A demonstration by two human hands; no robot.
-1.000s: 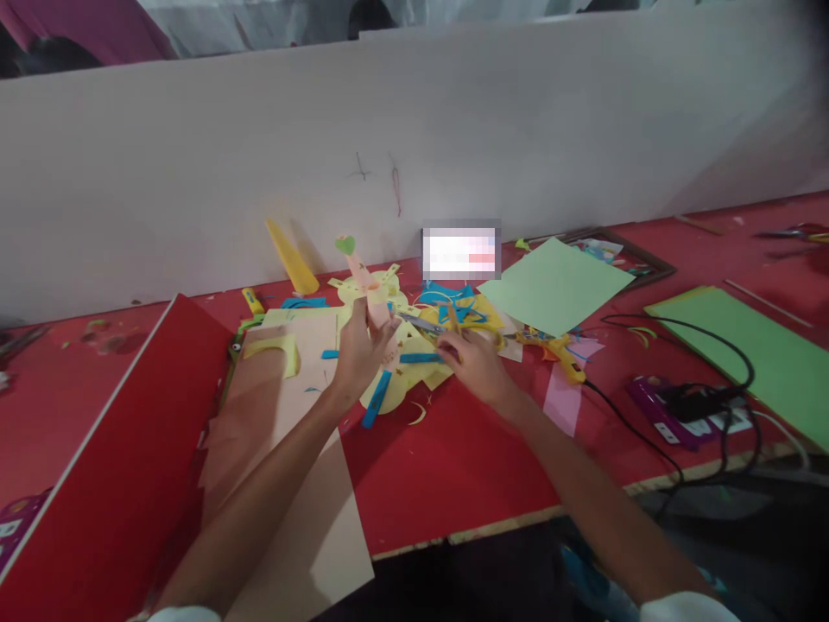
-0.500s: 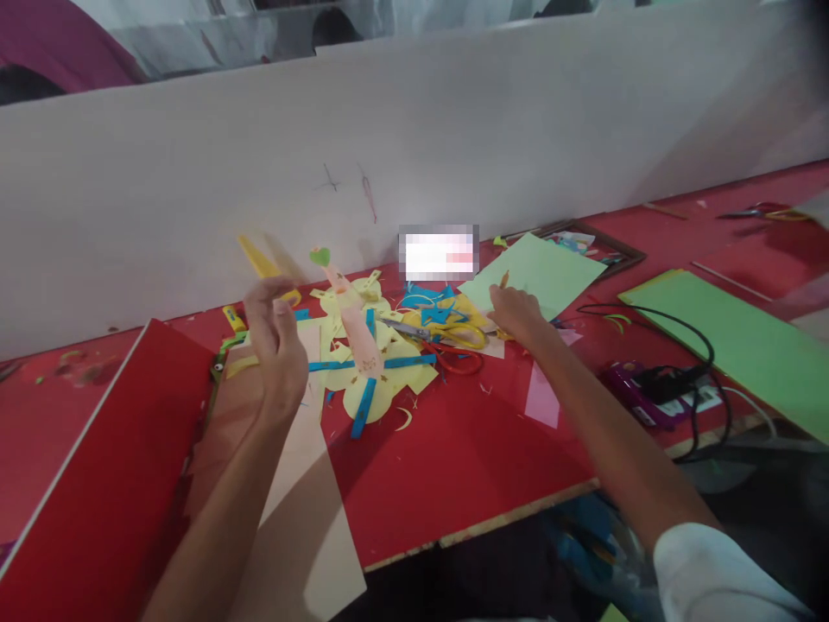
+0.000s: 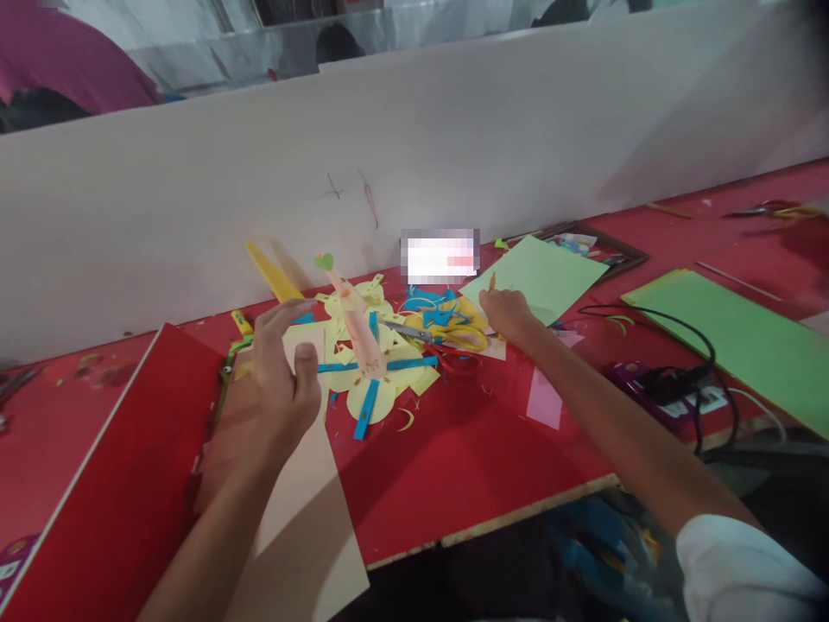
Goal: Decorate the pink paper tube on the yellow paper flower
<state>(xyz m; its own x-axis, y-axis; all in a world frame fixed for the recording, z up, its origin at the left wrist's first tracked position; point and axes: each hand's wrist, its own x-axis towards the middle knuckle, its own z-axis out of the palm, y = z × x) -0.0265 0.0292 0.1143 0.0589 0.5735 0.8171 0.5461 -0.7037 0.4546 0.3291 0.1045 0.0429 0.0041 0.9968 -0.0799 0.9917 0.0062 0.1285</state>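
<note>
My right hand is closed around a slim orange pencil, whose upper end sticks out above the fist. It is at the near left edge of a pale green paper sheet. My left hand is raised over a long cream sheet, fingers curved and apart from the thumb, holding nothing. Between the hands lies a pale yellow paper flower with blue strips and a pink paper tube topped by a green heart. Yellow-handled scissors and red-handled scissors lie beside it.
A white partition borders the red table. A red board stands at the left. Black cable, a purple box and green sheets lie right. A yellow strip leans on the partition.
My left hand has shifted slightly right and down, its thumb and fingers spreading farther apart. My right hand has moved a little left with the pencil. The view has tilted slightly.
</note>
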